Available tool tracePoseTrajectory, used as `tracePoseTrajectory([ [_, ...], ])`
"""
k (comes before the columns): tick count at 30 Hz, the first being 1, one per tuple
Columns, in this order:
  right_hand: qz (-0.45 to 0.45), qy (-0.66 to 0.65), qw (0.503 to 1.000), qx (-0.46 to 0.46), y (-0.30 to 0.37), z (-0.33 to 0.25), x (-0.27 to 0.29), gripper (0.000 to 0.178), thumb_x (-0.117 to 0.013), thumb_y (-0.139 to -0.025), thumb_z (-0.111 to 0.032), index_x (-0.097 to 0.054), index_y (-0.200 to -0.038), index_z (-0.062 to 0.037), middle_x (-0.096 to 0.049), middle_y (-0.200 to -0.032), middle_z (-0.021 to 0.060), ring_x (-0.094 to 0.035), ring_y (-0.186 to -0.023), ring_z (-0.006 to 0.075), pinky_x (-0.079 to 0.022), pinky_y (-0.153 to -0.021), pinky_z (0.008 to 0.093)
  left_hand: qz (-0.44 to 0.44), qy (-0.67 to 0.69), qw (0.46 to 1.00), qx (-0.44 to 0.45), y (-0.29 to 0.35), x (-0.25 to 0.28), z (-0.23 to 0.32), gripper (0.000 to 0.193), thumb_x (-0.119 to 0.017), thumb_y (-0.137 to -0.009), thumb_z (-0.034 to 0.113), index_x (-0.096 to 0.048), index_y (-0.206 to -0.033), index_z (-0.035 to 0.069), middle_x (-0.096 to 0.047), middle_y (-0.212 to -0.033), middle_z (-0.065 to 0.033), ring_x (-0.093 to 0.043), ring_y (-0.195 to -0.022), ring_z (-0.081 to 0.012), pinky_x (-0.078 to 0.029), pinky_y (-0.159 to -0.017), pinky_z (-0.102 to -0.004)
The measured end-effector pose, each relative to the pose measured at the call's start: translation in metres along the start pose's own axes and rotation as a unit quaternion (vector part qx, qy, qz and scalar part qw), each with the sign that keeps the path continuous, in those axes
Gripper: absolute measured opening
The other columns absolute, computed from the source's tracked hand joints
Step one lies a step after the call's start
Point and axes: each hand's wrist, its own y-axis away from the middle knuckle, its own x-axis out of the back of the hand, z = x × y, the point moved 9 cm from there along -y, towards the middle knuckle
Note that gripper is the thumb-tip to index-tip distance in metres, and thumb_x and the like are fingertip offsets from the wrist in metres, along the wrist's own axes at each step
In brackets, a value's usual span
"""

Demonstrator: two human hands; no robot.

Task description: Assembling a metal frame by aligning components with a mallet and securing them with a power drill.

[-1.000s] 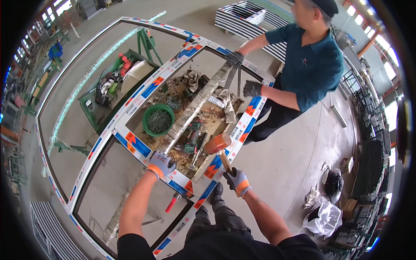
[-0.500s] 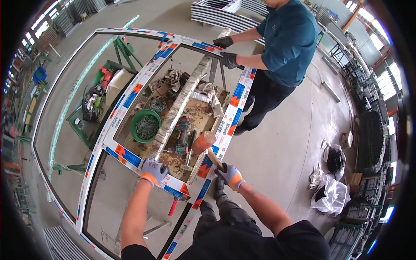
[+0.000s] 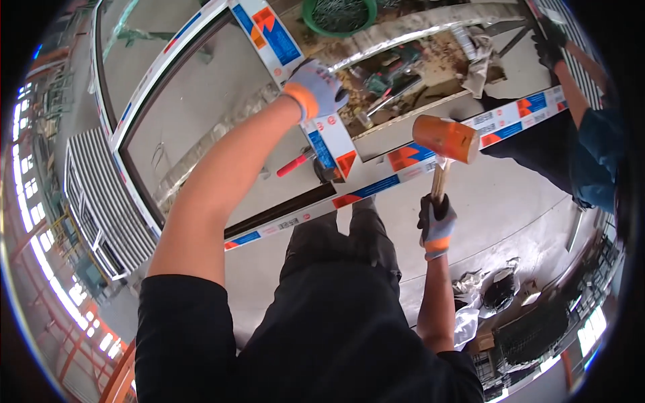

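Note:
My right hand (image 3: 438, 225), in a grey and orange glove, grips the wooden handle of a mallet (image 3: 445, 138). Its orange-brown head is raised near the front bar of a large window frame (image 3: 366, 191), covered in blue, orange and white protective film. My gloved left hand (image 3: 314, 88) is closed over the frame's crossbar, where the end of a foil-wrapped beam (image 3: 430, 27) meets it. Under the frame, a cordless drill (image 3: 390, 77) and a hammer (image 3: 383, 104) lie on a worn board. A red-handled tool (image 3: 294, 165) sits by the crossbar's near end.
A green bowl (image 3: 339, 30) of screws or nails stands on the board. At the far right, a co-worker's dark-gloved hand (image 3: 549, 50) is at the frame. Stacked striped profiles (image 3: 111, 201) lie at left; plastic-wrapped items (image 3: 494, 289) rest on the floor at right.
My view has swung, so the frame sits higher in the picture. The mallet has come away from the frame's inner edge, its head upward. My left hand stays on the crossbar.

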Motion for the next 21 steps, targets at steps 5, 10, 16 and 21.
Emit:
tracePoseTrajectory([
  [5, -0.022, 0.187, 0.972, 0.139, 0.032, -0.004, -0.019, 0.012, -0.066, -0.086, -0.014, -0.061, -0.089, -0.0031, -0.059, -0.06, 0.0029, -0.053, -0.048, 0.0064, -0.04, -0.042, 0.0264, -0.023, -0.029, 0.999, -0.005, 0.011, -0.005, 0.003, 0.044, -0.05, -0.088, 0.049, -0.07, -0.099, 0.012, -0.07, -0.093, -0.0102, -0.065, -0.09, -0.0259, -0.04, -0.097, -0.0373],
  [10, -0.031, 0.251, 0.942, 0.222, 0.083, -0.028, -0.052, 0.022, -0.071, -0.083, -0.012, -0.06, -0.1, -0.0033, -0.063, -0.071, 0.018, -0.06, -0.059, 0.0351, -0.048, -0.058, 0.0371, 0.011, -0.015, 1.0, 0.006, 0.017, -0.005, 0.001, 0.048, -0.044, -0.092, 0.05, -0.07, -0.099, 0.01, -0.071, -0.094, -0.0121, -0.066, -0.093, -0.0268, -0.042, -0.097, -0.0373],
  [16, 0.013, 0.255, 0.956, 0.144, 0.115, -0.029, -0.081, 0.023, -0.072, -0.083, -0.017, -0.061, -0.097, -0.0028, -0.064, -0.072, 0.0186, -0.063, -0.062, 0.0364, -0.049, -0.058, 0.0377, 0.099, 0.02, 0.995, -0.008, 0.013, 0.006, 0.001, 0.052, -0.042, -0.093, 0.049, -0.067, -0.101, 0.005, -0.071, -0.093, -0.015, -0.067, -0.091, -0.0271, -0.044, -0.09, -0.0375],
  [21, 0.073, 0.235, 0.96, 0.137, 0.142, -0.033, -0.088, 0.023, -0.072, -0.085, -0.022, -0.061, -0.092, -0.0028, -0.062, -0.069, 0.0188, -0.06, -0.058, 0.0351, -0.047, -0.056, 0.0375, 0.12, 0.023, 0.991, -0.056, 0.009, 0.005, 0.003, 0.051, -0.039, -0.095, 0.047, -0.065, -0.103, 0.003, -0.071, -0.093, -0.0149, -0.067, -0.088, -0.0285, -0.046, -0.087, -0.0391],
])
